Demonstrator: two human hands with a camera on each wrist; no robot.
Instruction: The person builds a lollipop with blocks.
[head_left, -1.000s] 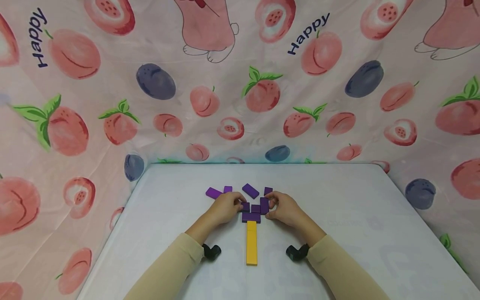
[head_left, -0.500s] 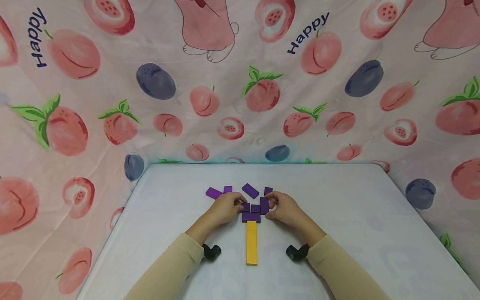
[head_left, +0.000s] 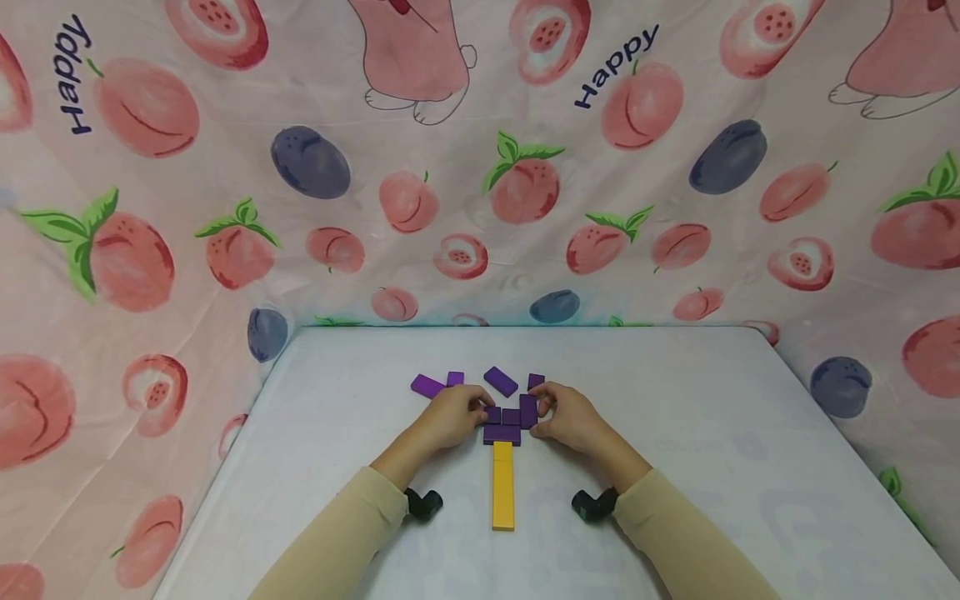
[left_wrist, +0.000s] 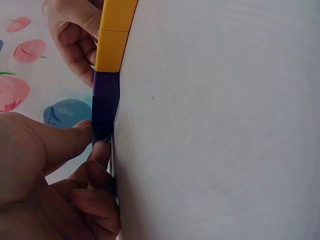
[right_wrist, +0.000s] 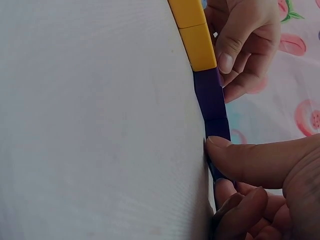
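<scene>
In the head view my left hand (head_left: pixel 452 415) pinches a small purple block (head_left: pixel 493 414) between thumb and fingertip. It stands beside another small purple block (head_left: pixel 511 417). My right hand (head_left: pixel 567 418) holds a longer purple block (head_left: pixel 528 412), thumb at its near end and fingers at its far side. Below them a purple block (head_left: pixel 502 434) lies crosswise, on top of a column of yellow blocks (head_left: pixel 503 487) laid end to end. Both wrist views show thumb and fingers on purple blocks close to the table; some block edges are hidden behind fingers.
Loose purple blocks lie beyond the hands: a tilted one (head_left: pixel 501 381), a small one (head_left: pixel 536 381) by the right fingers, and two brighter ones at left, one long (head_left: pixel 427 385) and one short (head_left: pixel 455 378). A fruit-print cloth (head_left: pixel 465 192) hangs behind the white table (head_left: pixel 675 400).
The small purple block in my left hand has slid slightly right, up to the neighbouring small block. My right hand and the other blocks have stayed nearly still.
</scene>
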